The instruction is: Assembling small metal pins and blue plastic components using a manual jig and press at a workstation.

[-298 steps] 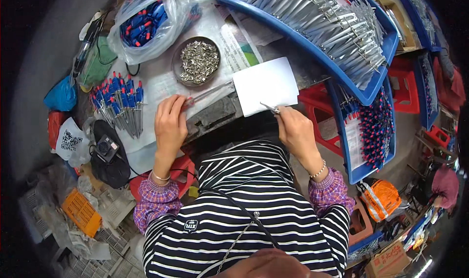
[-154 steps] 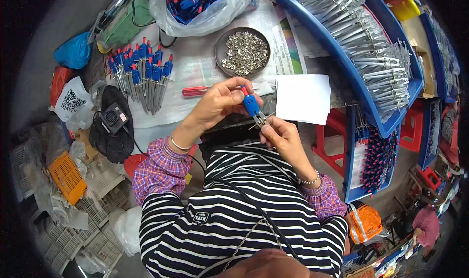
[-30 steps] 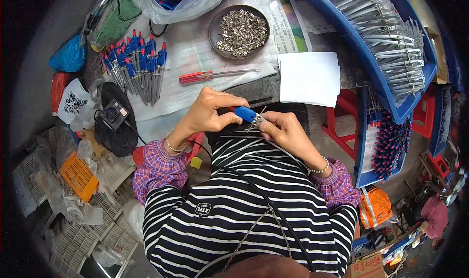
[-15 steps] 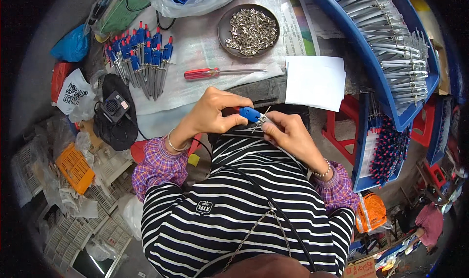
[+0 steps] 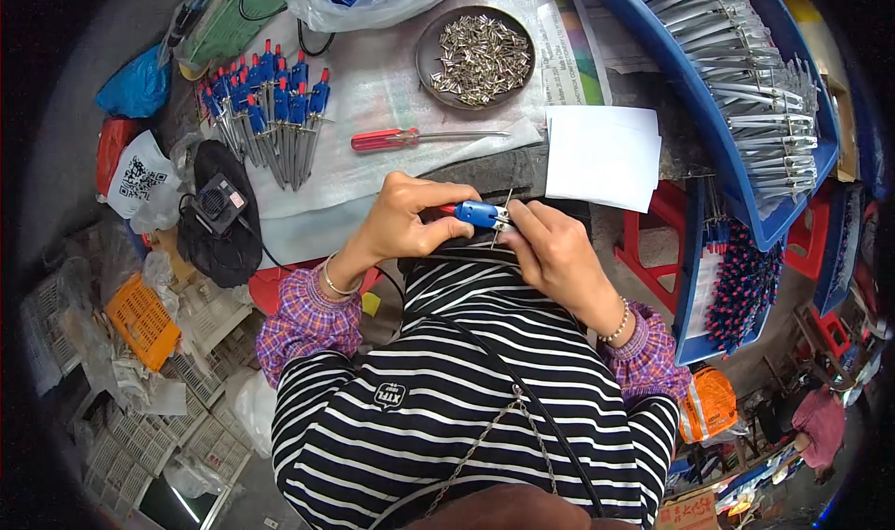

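Note:
My left hand pinches a small blue plastic handle with a red end, held level above my lap. From the handle's right end sticks a silvery metal part, with a thin metal crosspiece jutting out past the fingers. My right hand is closed with thumb and fingers on that metal end, and most of what they grip is hidden. Beyond my hands lies a screwdriver with a red handle. A round dark dish heaped with small silvery pins stands farther back.
At the far left of the table, several blue-handled tools with red tips and long metal blades lie bunched. White paper sheets sit right of my hands. A blue tray holds rows of metal blades. Red stools and an orange crate flank me.
The blue handle has turned slightly to lie more level, and the thin crosspiece now points more upright. My right hand has shifted a little upward and right around the metal end.

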A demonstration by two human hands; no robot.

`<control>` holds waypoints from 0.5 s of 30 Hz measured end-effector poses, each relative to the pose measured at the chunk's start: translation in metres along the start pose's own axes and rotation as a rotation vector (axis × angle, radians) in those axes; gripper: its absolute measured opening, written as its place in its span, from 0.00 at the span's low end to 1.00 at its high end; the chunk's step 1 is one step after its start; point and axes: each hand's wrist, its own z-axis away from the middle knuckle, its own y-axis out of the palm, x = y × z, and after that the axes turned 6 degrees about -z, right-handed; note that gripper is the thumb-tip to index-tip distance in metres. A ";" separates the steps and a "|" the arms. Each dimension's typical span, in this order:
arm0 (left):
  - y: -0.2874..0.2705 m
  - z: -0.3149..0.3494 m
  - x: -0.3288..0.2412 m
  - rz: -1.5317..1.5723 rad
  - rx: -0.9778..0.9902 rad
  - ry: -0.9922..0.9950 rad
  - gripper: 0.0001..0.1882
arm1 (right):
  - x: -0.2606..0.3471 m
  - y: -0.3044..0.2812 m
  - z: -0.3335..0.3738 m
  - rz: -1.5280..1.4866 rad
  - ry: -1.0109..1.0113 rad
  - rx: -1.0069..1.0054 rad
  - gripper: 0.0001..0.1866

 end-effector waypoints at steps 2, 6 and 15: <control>-0.003 -0.001 0.003 0.029 0.065 0.005 0.16 | -0.001 -0.002 -0.001 -0.058 0.015 0.050 0.14; -0.009 -0.004 0.002 0.064 0.167 -0.059 0.16 | 0.001 -0.002 0.001 -0.091 0.048 0.083 0.14; -0.003 -0.002 0.003 0.057 0.031 0.004 0.16 | 0.006 -0.001 0.001 -0.050 0.035 0.009 0.15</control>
